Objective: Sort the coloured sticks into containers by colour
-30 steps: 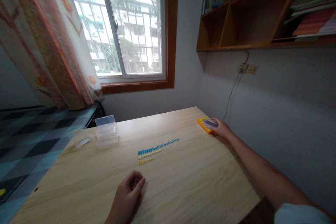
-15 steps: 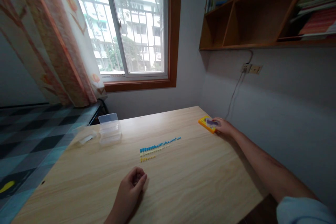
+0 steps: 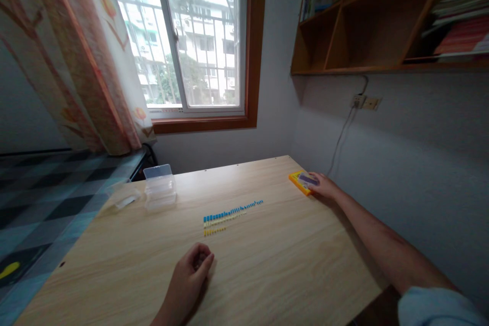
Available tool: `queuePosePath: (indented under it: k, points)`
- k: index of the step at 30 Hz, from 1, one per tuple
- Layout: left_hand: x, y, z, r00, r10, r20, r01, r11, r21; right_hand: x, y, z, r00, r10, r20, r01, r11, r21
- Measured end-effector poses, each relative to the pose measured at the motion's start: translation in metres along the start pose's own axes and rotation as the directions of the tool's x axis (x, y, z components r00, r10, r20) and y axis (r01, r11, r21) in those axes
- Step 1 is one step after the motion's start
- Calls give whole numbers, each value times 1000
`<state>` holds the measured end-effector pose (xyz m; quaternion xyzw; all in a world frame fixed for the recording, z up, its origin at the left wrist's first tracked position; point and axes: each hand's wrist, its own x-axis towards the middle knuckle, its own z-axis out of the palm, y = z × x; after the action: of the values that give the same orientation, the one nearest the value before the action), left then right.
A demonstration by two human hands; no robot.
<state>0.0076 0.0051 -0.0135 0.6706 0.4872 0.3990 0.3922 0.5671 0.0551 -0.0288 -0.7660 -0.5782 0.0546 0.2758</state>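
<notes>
My left hand [image 3: 193,270] rests on the near part of the table with its fingers curled closed. Whatever may be inside the curl is too dark to name. Ahead of it lie small pieces in three rows: a long blue row [image 3: 233,211], a pale yellow row [image 3: 221,221] and a short deeper yellow row [image 3: 214,232]. At the far right corner, my right hand [image 3: 323,185] has its fingers closed at a small, clear-looking packet with a purple-grey patch [image 3: 307,179]. That packet is over a flat yellow box [image 3: 296,179]. The hand partly covers both.
Clear plastic boxes [image 3: 160,193], one with a raised lid, stand at the table's [image 3: 267,275] far left. Beside them is a clear tray [image 3: 124,196] with something white. A checked cloth [image 3: 46,188] lies left. A wooden shelf [image 3: 344,69] hangs above the right side.
My right hand and the purple-grey patch have shifted very slightly over the yellow box. My left hand and the rows of pieces have stayed put.
</notes>
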Motion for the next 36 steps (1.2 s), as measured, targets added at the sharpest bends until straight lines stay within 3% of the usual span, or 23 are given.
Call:
queuePosePath:
  k: [8,15,26,36]
  points:
    - [-1,-1,0,1000,6,12,-6,1000,15,-9,-8,13,998,55,-42,-59,993,-98]
    - [0,-5,0,1000,21,16,-21,999,25,12,-11,-4,998,44,-47,-47,996,-71]
    - [-1,-5,-1,999,40,27,-41,998,50,46,-17,-23,972,-42,230,13,992,128]
    - [-2,-7,-1,998,46,37,-49,995,85,61,-23,-18,940,9,340,-86,974,212]
